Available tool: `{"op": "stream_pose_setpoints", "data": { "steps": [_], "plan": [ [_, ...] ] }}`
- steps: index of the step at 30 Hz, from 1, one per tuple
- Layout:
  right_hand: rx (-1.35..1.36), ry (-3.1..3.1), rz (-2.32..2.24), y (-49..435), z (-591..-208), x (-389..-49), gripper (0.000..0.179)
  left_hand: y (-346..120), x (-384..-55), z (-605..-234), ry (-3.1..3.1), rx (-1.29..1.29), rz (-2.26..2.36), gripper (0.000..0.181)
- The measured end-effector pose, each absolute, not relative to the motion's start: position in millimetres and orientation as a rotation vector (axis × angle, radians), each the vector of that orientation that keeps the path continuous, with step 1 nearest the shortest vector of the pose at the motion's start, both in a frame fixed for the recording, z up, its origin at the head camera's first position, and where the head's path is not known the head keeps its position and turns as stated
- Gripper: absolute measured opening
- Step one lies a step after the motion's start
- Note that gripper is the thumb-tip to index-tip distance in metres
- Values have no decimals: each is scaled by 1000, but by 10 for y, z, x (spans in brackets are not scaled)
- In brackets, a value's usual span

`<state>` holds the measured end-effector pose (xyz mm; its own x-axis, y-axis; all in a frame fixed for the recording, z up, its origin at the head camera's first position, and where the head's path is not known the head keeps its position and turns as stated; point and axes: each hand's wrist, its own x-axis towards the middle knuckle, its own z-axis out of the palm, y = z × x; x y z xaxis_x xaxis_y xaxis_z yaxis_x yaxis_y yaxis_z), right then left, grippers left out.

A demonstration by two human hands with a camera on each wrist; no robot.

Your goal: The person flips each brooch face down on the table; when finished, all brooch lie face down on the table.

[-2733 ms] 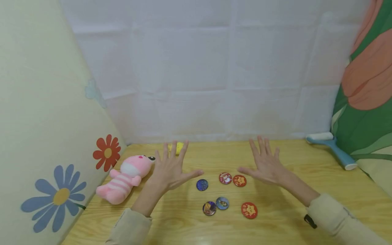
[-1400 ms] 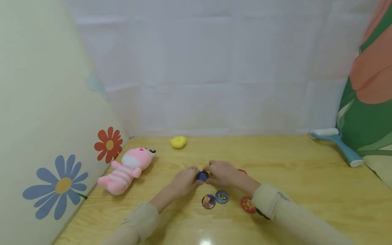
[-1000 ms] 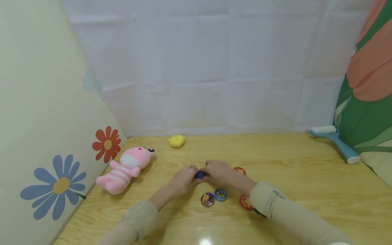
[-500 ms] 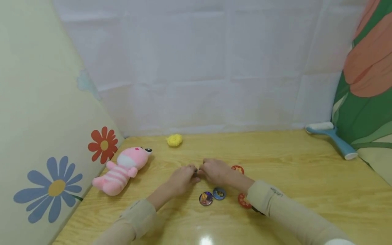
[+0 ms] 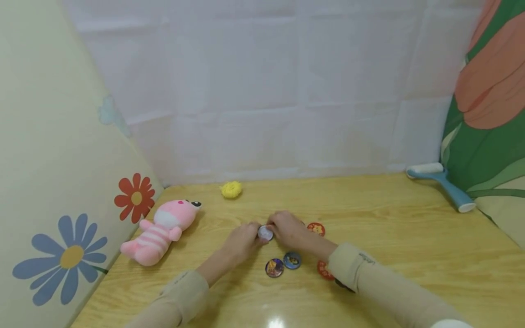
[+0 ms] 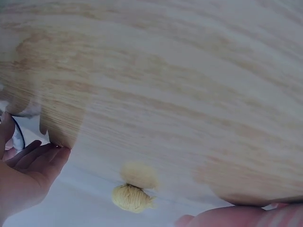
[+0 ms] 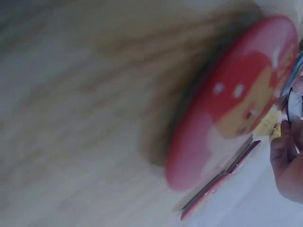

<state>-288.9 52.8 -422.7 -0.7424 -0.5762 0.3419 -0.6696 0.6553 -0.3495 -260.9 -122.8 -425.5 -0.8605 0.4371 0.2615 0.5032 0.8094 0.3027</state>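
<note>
A round pin badge, its silvery back turned up, is held between both hands in the head view. My left hand pinches its left edge. On the opposite edge, the fingers of my right hand pinch it too. The left wrist view shows a sliver of the badge beside the curled left hand. Just below the hands lie a purple badge and a blue badge. Red badges lie partly hidden behind the right hand and forearm.
A pink striped plush toy lies at the left of the wooden table. Toward the back is a yellow fuzzy ball. A blue-handled lint roller rests at the back right. A white cloth hangs behind.
From spread above the table, both hands came together on the dark blue badge. They tilted it up and turned it, so its silvery back now faces up. The other badges stayed put.
</note>
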Motion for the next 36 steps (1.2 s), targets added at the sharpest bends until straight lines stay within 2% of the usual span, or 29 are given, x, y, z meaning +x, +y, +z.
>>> {"op": "stream_pose_setpoints", "data": {
  "steps": [4, 14, 20, 23, 26, 32, 36],
  "plan": [
    [961, -2672, 724, 502, -4236, -2889, 5, -1227, -2605, -4262, -2810, -744, -513, 21],
    [993, -2664, 384, 532, -4275, -2880, 8, -1234, -2586, -4225, -2846, -805, -382, 20],
    [1059, -2718, 410, 813, -4081, -2928, 27, -1238, -2613, -4123, -2931, -824, -466, 21],
    [1138, -2767, 345, 1037, -3974, -2971, 42, -1167, -2652, -4074, -2962, -793, -496, 30],
    [1253, -2763, 257, 1216, -3934, -3027, 49, -1031, -2704, -4054, -2962, -812, -499, 40],
    [1315, -2782, 289, 1357, -3983, -3055, 36, -740, -2770, -4113, -2978, -967, -544, 33],
    [1238, -2802, 351, 1353, -4008, -3015, 30, -649, -2775, -4164, -2938, -931, -538, 32]
  ]
}}
